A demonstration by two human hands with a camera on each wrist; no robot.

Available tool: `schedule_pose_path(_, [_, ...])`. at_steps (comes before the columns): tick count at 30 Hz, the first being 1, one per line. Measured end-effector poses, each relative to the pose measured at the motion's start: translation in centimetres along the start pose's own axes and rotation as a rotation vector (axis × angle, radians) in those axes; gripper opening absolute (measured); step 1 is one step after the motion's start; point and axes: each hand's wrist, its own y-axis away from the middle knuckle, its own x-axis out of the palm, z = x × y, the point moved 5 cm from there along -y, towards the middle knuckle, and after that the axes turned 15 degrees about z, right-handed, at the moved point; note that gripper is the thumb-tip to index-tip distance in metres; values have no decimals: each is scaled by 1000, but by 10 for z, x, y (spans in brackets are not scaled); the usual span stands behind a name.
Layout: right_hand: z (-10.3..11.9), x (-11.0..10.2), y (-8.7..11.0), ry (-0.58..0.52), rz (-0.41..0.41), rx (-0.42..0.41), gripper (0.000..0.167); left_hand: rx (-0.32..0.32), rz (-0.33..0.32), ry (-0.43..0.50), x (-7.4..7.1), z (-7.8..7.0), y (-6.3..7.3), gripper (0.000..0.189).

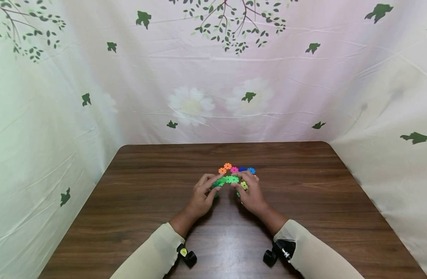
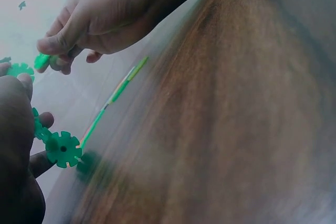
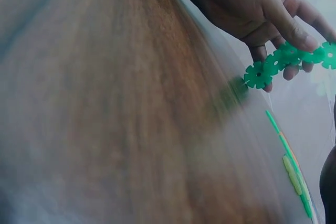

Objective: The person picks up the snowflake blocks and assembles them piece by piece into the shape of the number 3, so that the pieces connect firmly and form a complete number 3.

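A short chain of green notched plastic discs [image 1: 232, 179], slotted into one another, spans the space between my two hands. My left hand [image 1: 200, 197] holds the chain's left end, its thumb and fingers pinching the discs. In the right wrist view, this end disc [image 3: 258, 74] hangs just below the fingers. Thumb and forefinger of my right hand [image 1: 252, 197] pinch a green disc [image 2: 42, 60] at the other end, as the left wrist view shows. Beside and partly beneath the right hand lies a yellow disc [image 1: 244, 185].
Beyond the hands, more joined discs lie on the brown wooden table [image 1: 157, 174]: orange [image 1: 228, 166], pink [image 1: 234, 169] and blue [image 1: 251, 170]. A patterned cloth [image 1: 213, 77] hangs behind the table's far edge and along both sides.
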Motion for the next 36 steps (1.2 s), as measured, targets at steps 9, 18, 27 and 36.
schedule_pose_path(9, [0,0,1,8,5,-20,33,-12,35,-9,1,0,0,43])
schedule_pose_path(18, [2,1,2,-5,31,-14,32,16,51,-6,3,-1,-1,45])
schedule_pose_path(27, [7,1,1,-71,50,-13,32,75,53,-11,1,-4,-3,53])
schedule_pose_path(36, [10,3,2,-87,41,-25,32,147,36,20,1,-9,-4,56])
